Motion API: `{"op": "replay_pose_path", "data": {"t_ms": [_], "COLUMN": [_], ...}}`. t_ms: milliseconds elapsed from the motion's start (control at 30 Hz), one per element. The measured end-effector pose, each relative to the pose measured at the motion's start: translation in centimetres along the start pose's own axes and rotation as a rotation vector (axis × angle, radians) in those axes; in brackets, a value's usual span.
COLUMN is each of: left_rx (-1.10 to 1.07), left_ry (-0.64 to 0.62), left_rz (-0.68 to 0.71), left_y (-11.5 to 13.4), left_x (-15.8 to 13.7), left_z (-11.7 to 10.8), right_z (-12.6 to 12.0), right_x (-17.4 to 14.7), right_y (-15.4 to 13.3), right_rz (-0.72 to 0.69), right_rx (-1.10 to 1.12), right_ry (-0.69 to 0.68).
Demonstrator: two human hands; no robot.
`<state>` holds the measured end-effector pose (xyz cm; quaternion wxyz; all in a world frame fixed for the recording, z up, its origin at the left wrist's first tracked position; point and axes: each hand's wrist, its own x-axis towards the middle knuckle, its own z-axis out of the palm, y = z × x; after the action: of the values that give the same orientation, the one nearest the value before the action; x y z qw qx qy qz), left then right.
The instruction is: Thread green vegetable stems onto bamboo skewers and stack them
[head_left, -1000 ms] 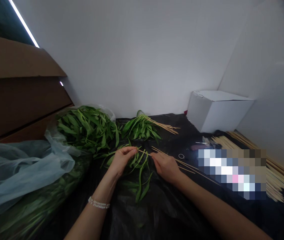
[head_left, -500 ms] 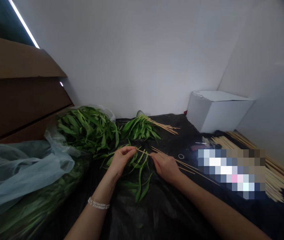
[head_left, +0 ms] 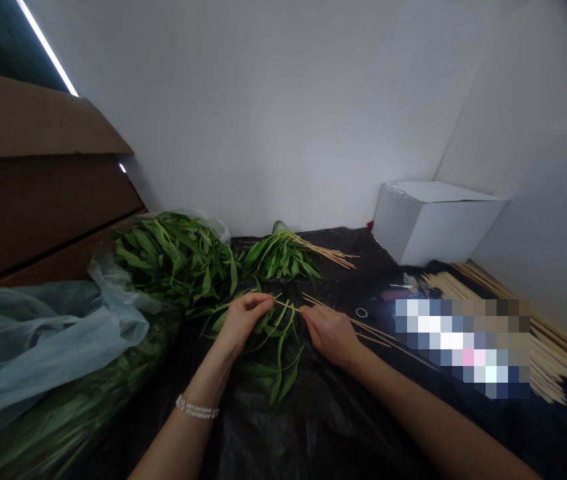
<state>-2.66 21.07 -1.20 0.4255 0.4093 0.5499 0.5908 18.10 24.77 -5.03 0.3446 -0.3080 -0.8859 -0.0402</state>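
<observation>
A thin bamboo skewer (head_left: 282, 304) spans the small gap between my two hands. The fingertips of my left hand (head_left: 241, 323) pinch around its left end, and my right hand (head_left: 332, 335) grips it at the right. Green leafy stems (head_left: 280, 370) are strung on the skewer and hang down onto the black sheet (head_left: 258, 440). More leaves lie under my left hand. Several loose skewers (head_left: 398, 345) lie beyond and beside my right hand. Behind the hands rests a pile of skewered greens (head_left: 280, 255), its bare sticks pointing right.
Left of my hands, plastic bags (head_left: 63, 347) hold heaps of greens (head_left: 176, 257). A cardboard box (head_left: 33, 207) stands behind them. At right are bundled sticks (head_left: 543, 363), a small ring (head_left: 362, 313), a blurred-out patch and a white box (head_left: 443, 230) by the wall.
Hardly anything differs. Both hands keep the same hold on the skewer, and the strung stems have shifted only very slightly.
</observation>
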Motion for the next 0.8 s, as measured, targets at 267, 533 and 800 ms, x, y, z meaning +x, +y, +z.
{"op": "replay_pose_path", "data": {"t_ms": [267,533,800], "left_rx": [0.024,0.086,0.277], "left_ry": [-0.041,-0.185,-0.132], "left_rz": [-0.007,-0.038,0.078], "left_y": [0.1,-0.6,0.1], "left_x": [0.1,0.2,0.6], "left_z": [-0.2,-0.6,-1.2], "right_z": [-0.1,0.0,-0.3], "right_x": [0.0,0.0,0.1], "right_y": [0.0,-0.5,0.0], "right_rz": [-0.014,-0.049,-0.026], "right_rx": [0.015,0.042,0.034], "right_ry": [-0.006,-0.031,-0.009]}}
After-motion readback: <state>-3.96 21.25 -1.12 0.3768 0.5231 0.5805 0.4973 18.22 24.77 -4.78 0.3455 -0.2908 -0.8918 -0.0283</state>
